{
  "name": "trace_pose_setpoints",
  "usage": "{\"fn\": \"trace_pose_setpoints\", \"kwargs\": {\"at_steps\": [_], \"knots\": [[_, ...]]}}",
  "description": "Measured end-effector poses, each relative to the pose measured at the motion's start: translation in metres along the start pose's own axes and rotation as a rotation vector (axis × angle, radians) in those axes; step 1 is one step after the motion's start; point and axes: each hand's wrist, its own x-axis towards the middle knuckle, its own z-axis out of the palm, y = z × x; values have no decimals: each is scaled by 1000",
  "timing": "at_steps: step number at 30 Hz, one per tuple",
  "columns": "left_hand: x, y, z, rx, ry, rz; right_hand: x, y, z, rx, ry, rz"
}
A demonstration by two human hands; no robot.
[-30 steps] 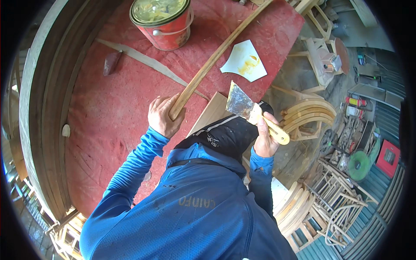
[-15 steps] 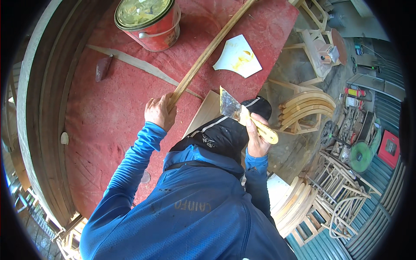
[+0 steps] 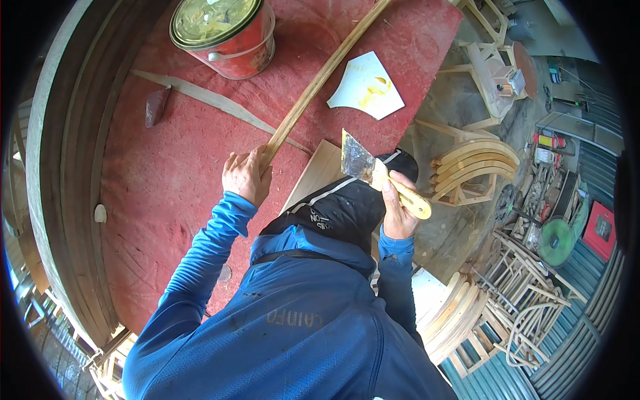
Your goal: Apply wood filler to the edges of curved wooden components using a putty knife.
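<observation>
My left hand (image 3: pixel 245 176) is closed round the near end of a long, narrow wooden strip (image 3: pixel 318 83), which slants away to the upper right over the red table covering. In my right hand (image 3: pixel 400 212) is a putty knife (image 3: pixel 377 172) with a yellow handle; its wide blade, smeared with filler, points up and to the left. Beyond the knife, a white angular board (image 3: pixel 366 87) with yellow smears lies flat on the red covering. A red bucket (image 3: pixel 233 57) stands at the far left of the strip, its top coated in yellowish residue.
A thin tapered wood piece (image 3: pixel 207 97) lies beneath the strip, near a dark reddish wedge-shaped piece (image 3: pixel 157 107). Curved dark boards (image 3: pixel 73 167) line the left side. To the right are stacked curved wooden parts (image 3: pixel 475 163), chair frames (image 3: pixel 533 293) and a green fan (image 3: pixel 557 241).
My right hand and the putty knife have shifted very slightly to the right. My left hand keeps its grip on the wooden strip.
</observation>
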Motion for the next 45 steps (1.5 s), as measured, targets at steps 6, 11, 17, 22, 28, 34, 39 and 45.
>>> {"fn": "trace_pose_setpoints", "kwargs": {"at_steps": [6,11,17,22,28,34,39,45], "knots": [[-5,4,0,-53,-15,11,4,2,3,17,-9,-6],[-22,3,-1,-85,-145,-131,7,6,3,18,-6,5],[-28,-1,1,-193,-95,-99,7,9,4,33,-18,14],[-29,2,-3,-345,-22,-100,7,0,16,47,-95,31],[-28,15,-16,-493,11,-129,21,-10,50,-241,-259,-568],[-25,27,-30,-606,3,-187,17,-7,76,-478,-556,-727],[-25,26,-36,-656,-21,-202,11,-6,63,-482,-660,-675],[-23,26,-39,-652,-10,-209,11,-23,54,-507,-722,-618]]}}
